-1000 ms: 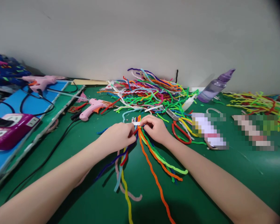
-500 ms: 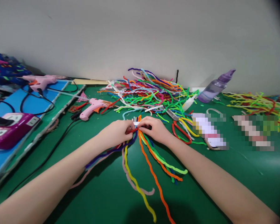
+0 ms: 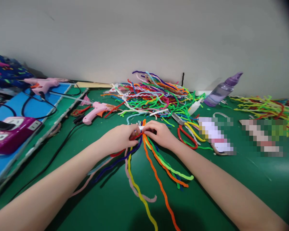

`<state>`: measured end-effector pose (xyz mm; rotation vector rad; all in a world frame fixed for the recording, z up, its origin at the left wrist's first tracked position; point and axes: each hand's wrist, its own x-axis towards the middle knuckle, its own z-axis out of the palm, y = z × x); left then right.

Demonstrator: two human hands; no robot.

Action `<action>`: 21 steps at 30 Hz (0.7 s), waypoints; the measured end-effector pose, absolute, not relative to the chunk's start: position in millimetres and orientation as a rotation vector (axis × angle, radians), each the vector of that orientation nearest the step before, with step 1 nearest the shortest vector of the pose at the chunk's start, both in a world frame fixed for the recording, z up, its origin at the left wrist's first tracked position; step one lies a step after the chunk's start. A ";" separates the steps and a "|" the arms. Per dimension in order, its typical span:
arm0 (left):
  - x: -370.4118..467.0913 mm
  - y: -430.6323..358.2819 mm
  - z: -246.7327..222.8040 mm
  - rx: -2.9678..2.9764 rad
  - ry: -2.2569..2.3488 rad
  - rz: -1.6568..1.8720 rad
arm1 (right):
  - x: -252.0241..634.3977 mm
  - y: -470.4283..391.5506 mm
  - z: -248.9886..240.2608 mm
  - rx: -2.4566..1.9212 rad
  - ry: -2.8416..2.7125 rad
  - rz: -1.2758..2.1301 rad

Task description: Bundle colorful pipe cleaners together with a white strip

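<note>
Both hands meet at mid-table over a bundle of fuzzy pipe cleaners (image 3: 156, 173). My left hand (image 3: 121, 138) pinches the gathered strands from the left, a red one showing by its fingertips. My right hand (image 3: 160, 133) grips the same gathered point with bent fingers. A small white piece (image 3: 141, 128) shows between the hands; what it is I cannot make out. Orange, lime and green strands fan out toward me on the right. Yellow, pink and purple ones trail on the left, some passing under my left forearm.
Behind the hands lies a heap of coloured pipe cleaners (image 3: 154, 93). Red-handled scissors (image 3: 186, 138), a purple bottle (image 3: 221, 91) and a phone (image 3: 214, 134) sit on the right. To the left are a pink glue gun (image 3: 98, 110), its cord, and a power strip (image 3: 16, 133).
The purple and pale strands beneath my left forearm have shifted and spread apart. The yellow and pink strands have swung slightly left. My hands stay at the same spot.
</note>
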<state>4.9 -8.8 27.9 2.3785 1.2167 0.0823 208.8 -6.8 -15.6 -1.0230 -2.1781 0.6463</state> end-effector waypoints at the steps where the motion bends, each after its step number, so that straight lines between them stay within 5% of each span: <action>1: 4.8 -8.9 28.5 2.381 1.216 0.085 | 208.8 -6.9 -15.4 -1.021 -2.177 0.643; 21: -8.9 0.1 47.3 2.626 1.195 0.053 | 209.1 -7.9 -17.0 -1.014 -2.151 0.703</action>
